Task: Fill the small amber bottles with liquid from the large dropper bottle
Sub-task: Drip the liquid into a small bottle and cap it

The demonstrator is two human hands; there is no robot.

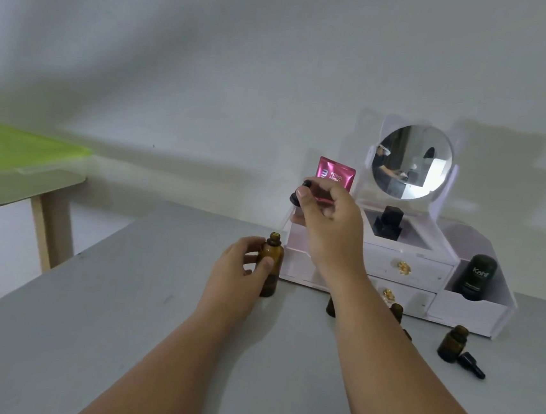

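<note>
Indoors, on grey table [120, 325], left grip [242, 265] holds large bottle [277, 254], right grip [330, 219] pinches dropper [306, 184].

Plain pale wall [213, 51] behind a grey table [87, 322] — green-topped side table [19, 155] at left, wooden-legged

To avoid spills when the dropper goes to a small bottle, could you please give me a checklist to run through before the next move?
1. Steady large bottle: upright, left hand gripping it: ok.
2. Lifted dropper cap: raised above the neck, right hand pinching it: ok.
3. Liquid in the pipette: hidden behind the hand: cannot tell.
4. Open rightmost small bottle: neck bare, loose cap lying beside it: ok.
5. Small bottle by the forearm: top hidden: cannot tell.
</note>
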